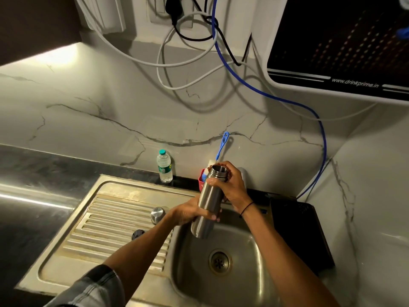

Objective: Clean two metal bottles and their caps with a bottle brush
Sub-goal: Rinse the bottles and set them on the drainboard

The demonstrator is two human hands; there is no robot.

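Note:
An uncapped steel bottle (208,200) is held tilted above the sink basin (241,273), mouth up and away from me. My left hand (190,212) grips its lower body. My right hand (232,185) wraps around its neck just below the threaded mouth. A blue bottle brush (222,145) stands behind the bottle in a red holder (202,178), its handle leaning on the wall. A steel cap (157,214) and a darker cap (137,233) lie on the ribbed drainboard (106,229). A second metal bottle is not in view.
A small clear plastic water bottle (164,166) stands at the back edge of the sink. A black box (296,222) sits right of the basin. Cables and a blue hose (318,120) hang on the marble wall below a water purifier (343,41).

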